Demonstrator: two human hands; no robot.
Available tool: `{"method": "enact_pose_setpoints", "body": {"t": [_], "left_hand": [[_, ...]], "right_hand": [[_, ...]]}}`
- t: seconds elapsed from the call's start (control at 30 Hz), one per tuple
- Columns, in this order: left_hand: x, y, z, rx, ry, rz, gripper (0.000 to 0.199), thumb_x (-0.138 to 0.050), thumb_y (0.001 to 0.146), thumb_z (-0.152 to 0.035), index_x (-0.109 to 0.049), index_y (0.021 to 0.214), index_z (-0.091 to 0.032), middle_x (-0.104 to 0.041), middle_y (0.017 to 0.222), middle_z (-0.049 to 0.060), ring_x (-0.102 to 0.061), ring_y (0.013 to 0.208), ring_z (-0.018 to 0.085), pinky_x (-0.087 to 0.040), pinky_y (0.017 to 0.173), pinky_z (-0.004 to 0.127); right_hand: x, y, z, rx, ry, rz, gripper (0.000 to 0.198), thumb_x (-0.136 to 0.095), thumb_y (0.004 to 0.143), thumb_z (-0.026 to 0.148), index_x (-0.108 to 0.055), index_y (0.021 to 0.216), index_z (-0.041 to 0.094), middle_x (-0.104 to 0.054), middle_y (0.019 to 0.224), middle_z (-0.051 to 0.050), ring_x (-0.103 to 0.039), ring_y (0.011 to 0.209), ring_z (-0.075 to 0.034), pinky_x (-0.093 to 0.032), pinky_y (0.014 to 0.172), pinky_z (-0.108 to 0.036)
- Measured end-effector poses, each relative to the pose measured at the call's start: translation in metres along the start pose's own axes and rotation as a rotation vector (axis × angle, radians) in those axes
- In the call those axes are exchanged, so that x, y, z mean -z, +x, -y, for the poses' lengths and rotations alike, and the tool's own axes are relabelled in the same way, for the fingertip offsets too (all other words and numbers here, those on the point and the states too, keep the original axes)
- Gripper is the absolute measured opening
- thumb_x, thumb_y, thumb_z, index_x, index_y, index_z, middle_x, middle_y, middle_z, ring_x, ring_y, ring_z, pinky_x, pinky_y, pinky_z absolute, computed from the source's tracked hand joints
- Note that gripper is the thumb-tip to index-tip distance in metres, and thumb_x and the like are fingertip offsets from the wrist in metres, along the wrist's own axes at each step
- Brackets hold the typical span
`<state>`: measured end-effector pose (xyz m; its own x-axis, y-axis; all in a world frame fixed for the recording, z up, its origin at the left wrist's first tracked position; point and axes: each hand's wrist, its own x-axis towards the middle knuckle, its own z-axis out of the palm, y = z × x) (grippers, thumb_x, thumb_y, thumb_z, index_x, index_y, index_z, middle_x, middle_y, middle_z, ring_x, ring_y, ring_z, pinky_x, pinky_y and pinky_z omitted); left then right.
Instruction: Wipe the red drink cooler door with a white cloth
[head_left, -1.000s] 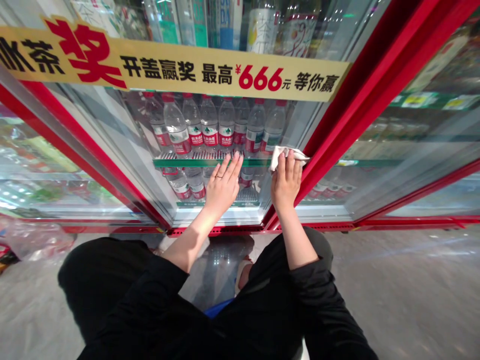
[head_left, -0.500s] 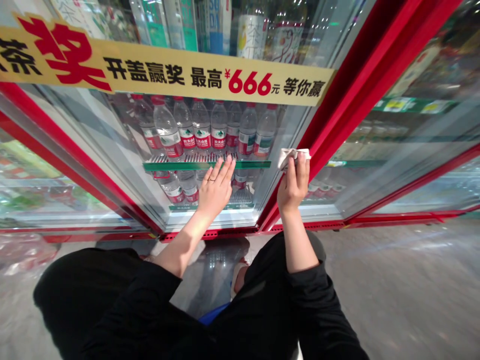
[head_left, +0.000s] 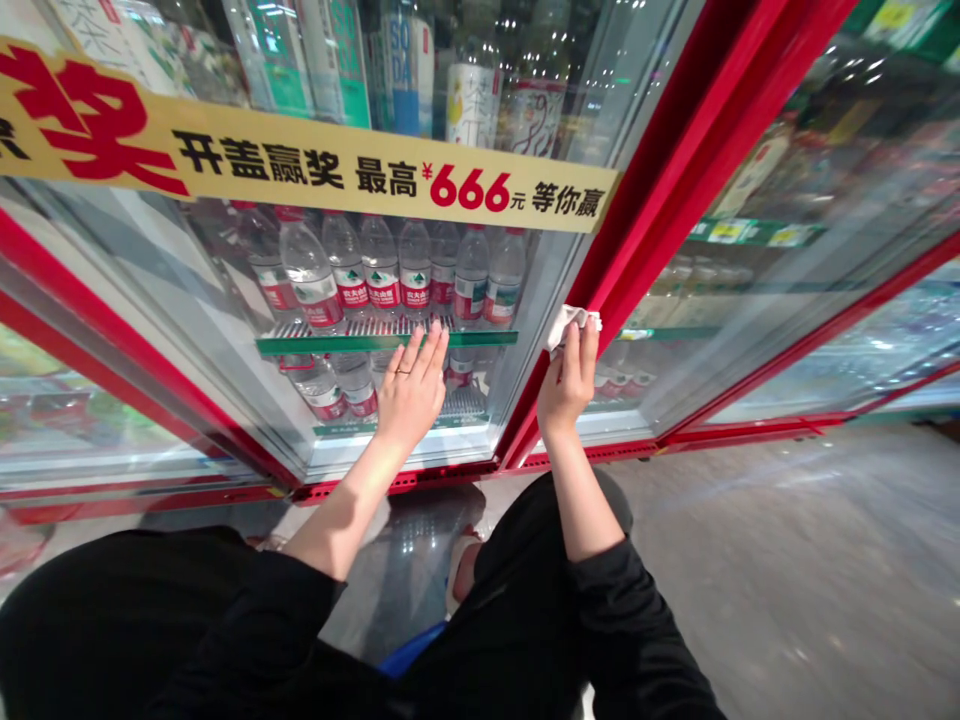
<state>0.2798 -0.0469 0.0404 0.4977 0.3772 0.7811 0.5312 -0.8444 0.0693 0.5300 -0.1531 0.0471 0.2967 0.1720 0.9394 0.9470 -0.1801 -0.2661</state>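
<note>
My left hand rests flat on the glass door of a red drinks fridge, fingers stretched upward. It carries a ring, and its fingertips overlap the green shelf edge seen through the pane. To the right, my right hand presses a small white folded cloth against the red door frame, with the fingers over it. Part of the cloth is hidden by the fingers. Behind the glass stand several water bottles with red caps and red-and-white labels.
A yellow banner with a red "666" crosses the glass above my hands. Taller drink bottles stand on the upper shelf. Another glass door is on the right. My knees are bent close to the fridge, over the grey floor.
The view has turned a little, so the fridge and both hands appear farther left and slightly lower. My left hand keeps its spot on the glass; the right has shifted only slightly along the frame.
</note>
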Motion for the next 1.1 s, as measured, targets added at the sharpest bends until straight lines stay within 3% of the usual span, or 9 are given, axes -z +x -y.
{"method": "enact_pose_setpoints", "body": {"t": [0.1,0.2,0.33,0.6,0.77,0.87,0.97,1.1], "left_hand": [[0.008,0.007,-0.011,0.012,-0.02,0.032,0.085,-0.05,0.108,-0.016,-0.01,0.183,-0.022,-0.026,0.182,0.007,-0.024,0.172,0.023,-0.013,0.145,0.041],[0.02,0.02,-0.027,0.015,-0.06,0.092,0.077,-0.046,0.11,-0.016,-0.02,0.182,-0.02,-0.024,0.183,0.007,-0.021,0.173,0.024,-0.014,0.146,0.042],[0.032,0.04,-0.045,-0.03,-0.112,0.144,0.075,-0.044,0.11,-0.016,-0.021,0.182,-0.02,-0.023,0.184,0.005,-0.022,0.173,0.025,-0.018,0.146,0.044],[0.042,0.082,-0.058,-0.163,-0.063,0.151,0.073,-0.039,0.111,-0.017,-0.021,0.182,-0.018,-0.016,0.185,0.002,-0.018,0.173,0.021,-0.018,0.146,0.039],[0.048,0.092,-0.058,-0.184,-0.023,0.101,0.072,-0.04,0.109,-0.015,-0.027,0.18,-0.015,-0.015,0.184,0.002,-0.019,0.173,0.022,-0.02,0.146,0.04],[0.048,0.088,-0.056,-0.195,-0.025,0.098,0.079,-0.043,0.108,-0.016,-0.017,0.182,-0.019,-0.019,0.183,0.002,-0.023,0.172,0.022,-0.025,0.145,0.039],[0.048,0.081,-0.054,-0.192,-0.024,0.108,0.083,-0.043,0.108,-0.017,-0.009,0.183,-0.023,-0.02,0.183,0.001,-0.025,0.171,0.022,-0.027,0.144,0.039],[0.048,0.074,-0.049,-0.163,-0.023,0.11,0.078,-0.042,0.109,-0.018,-0.017,0.183,-0.02,-0.021,0.183,0.002,-0.026,0.171,0.022,-0.027,0.144,0.038]], "right_hand": [[0.002,0.012,-0.001,-0.024,0.006,0.016,0.057,-0.027,0.118,0.031,-0.057,0.165,0.024,-0.052,0.174,-0.012,-0.04,0.168,-0.028,-0.042,0.136,-0.058],[0.009,-0.005,0.003,-0.039,0.031,0.064,0.056,-0.029,0.118,0.031,-0.051,0.169,0.026,-0.049,0.176,-0.011,-0.042,0.167,-0.029,-0.043,0.135,-0.059],[0.018,-0.021,0.006,0.023,0.036,0.034,0.055,-0.034,0.118,0.027,-0.048,0.17,0.031,-0.053,0.174,-0.009,-0.051,0.162,-0.026,-0.05,0.131,-0.056],[0.019,0.051,0.013,0.064,0.029,0.011,0.057,-0.032,0.118,0.027,-0.043,0.174,0.032,-0.048,0.178,-0.008,-0.043,0.167,-0.026,-0.045,0.135,-0.056],[0.025,0.016,0.016,0.133,0.068,-0.002,0.064,-0.039,0.116,0.021,-0.03,0.177,0.042,-0.047,0.178,-0.003,-0.049,0.163,-0.027,-0.054,0.128,-0.057],[0.025,0.009,0.014,0.13,0.052,0.004,0.064,-0.039,0.116,0.023,-0.032,0.176,0.043,-0.051,0.175,-0.003,-0.051,0.161,-0.027,-0.055,0.127,-0.058],[0.023,0.039,0.015,0.121,0.028,-0.008,0.059,-0.035,0.117,0.024,-0.04,0.174,0.036,-0.055,0.172,-0.007,-0.051,0.162,-0.025,-0.052,0.13,-0.058],[0.022,0.082,0.017,0.147,0.054,-0.028,0.057,-0.032,0.117,0.024,-0.046,0.172,0.03,-0.053,0.174,-0.01,-0.046,0.165,-0.025,-0.048,0.133,-0.057]]}}
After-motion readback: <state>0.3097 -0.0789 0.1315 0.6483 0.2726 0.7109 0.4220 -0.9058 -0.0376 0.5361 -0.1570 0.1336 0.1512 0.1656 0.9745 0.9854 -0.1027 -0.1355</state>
